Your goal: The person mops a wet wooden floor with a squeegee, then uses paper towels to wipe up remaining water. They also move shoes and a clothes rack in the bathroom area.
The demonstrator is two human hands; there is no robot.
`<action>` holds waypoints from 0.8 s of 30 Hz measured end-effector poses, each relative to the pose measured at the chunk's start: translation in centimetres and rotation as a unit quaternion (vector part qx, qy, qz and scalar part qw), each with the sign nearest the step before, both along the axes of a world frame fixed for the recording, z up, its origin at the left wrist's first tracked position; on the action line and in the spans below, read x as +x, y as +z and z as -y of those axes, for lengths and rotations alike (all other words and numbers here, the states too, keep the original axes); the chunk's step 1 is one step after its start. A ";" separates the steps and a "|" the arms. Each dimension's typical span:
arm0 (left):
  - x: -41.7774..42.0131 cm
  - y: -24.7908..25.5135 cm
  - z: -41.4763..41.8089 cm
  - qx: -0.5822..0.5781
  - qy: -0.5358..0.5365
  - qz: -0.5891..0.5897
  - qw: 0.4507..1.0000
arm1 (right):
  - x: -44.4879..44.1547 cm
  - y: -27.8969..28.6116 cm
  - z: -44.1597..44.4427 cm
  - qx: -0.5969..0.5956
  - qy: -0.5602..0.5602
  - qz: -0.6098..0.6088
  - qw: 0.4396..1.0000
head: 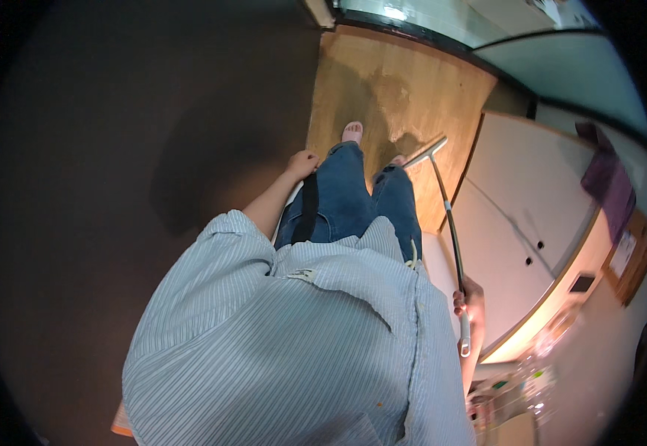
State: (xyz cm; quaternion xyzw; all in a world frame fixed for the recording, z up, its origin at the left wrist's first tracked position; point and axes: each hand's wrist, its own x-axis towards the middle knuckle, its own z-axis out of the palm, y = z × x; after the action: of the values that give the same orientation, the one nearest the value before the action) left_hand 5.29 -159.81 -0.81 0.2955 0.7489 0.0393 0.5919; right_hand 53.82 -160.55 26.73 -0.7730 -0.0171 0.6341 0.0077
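My right hand (472, 298) grips the upper handle of a long floor squeegee (450, 217), close to its white end grip. The dark pole slants away along my right leg. Its wide head (428, 151) is near my right foot, partly in front of that foot's slipper (398, 160). My left hand (302, 164) hangs by my left thigh with its fingers curled, and nothing shows in it. A pink slipper (352, 132) is on my left foot. Beneath me, the wood-look floor (435, 72) has darker, wet-looking patches.
A dark wall or panel (106, 139) runs along my left. To my right stands a white cabinet (515, 184) with two dark round holes or knobs; a purple cloth (607, 178) hangs over its edge. Dark-framed glass (568, 72) is ahead. Clear plastic bottles (538, 384) crowd the lower right.
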 end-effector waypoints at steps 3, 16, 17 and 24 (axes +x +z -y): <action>-1.8 -0.4 -0.1 0.025 -0.049 -0.008 0.998 | -1.8 0.9 6.8 -0.031 -0.061 -0.014 0.998; 26.7 22.9 -1.4 0.266 -0.419 0.610 0.618 | -7.6 -6.9 13.9 0.067 -0.224 -0.116 0.965; 27.9 23.3 0.1 0.239 -0.435 0.623 0.605 | -8.0 -6.8 14.2 0.073 -0.259 -0.111 0.957; 25.8 23.0 -3.0 0.335 -0.393 0.487 0.705 | -11.8 -11.8 6.7 0.153 -0.333 -0.133 0.921</action>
State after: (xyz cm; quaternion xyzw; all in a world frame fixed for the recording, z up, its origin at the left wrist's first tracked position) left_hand 31.13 -156.79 22.22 0.6815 0.1103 0.1900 0.6980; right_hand 42.03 -167.29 14.95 -0.6317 0.1458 0.6818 0.3388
